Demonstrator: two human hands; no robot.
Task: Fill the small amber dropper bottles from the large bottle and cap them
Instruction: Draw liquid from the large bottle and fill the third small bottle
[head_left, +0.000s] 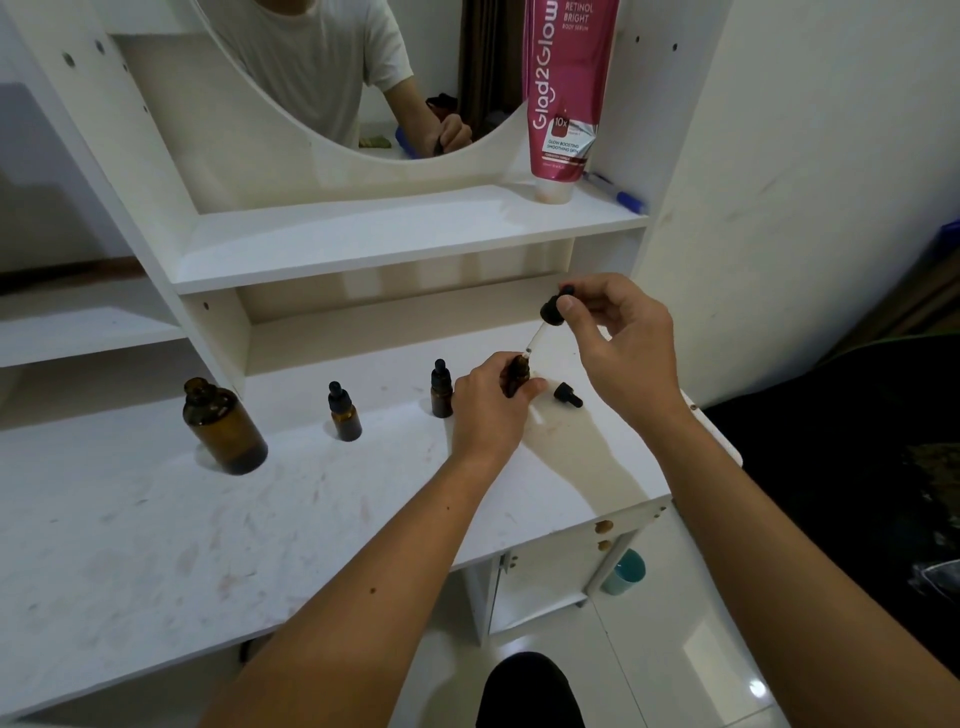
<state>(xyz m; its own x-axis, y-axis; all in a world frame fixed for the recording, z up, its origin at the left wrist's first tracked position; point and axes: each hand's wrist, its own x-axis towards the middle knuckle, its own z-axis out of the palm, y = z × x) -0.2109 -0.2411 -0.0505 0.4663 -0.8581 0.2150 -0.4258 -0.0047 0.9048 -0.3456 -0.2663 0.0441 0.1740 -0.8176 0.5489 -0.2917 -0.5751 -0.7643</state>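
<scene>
Two small amber glass dropper bottles with black dropper caps, one at centre-left (344, 413) and one further right (441, 389), standing capped and upright on the white scuffed tabletop (156, 530); judged finished, though fill levels too dark to read. Third small amber bottle (517, 373) gripped upright on the tabletop by the left hand (485, 410), fingers curled round its body, mouth open. Above and just right of it, black dropper cap with clear glass pipette (551, 310) pinched at the collar between thumb and fingers of the right hand (618, 332), pipette tilted with its tip at the bottle's mouth, apparently about to go in. Probably the capping step for this third bottle. Loose black cap (567, 394) lying on its side just right of the left hand, purpose unclear, perhaps the large bottle's. Large amber glass bottle (223, 426) far left, uncapped, well apart from the hands, dark liquid low in its base. Left to do: seating and screwing down the dropper, perhaps recapping the large bottle.
</scene>
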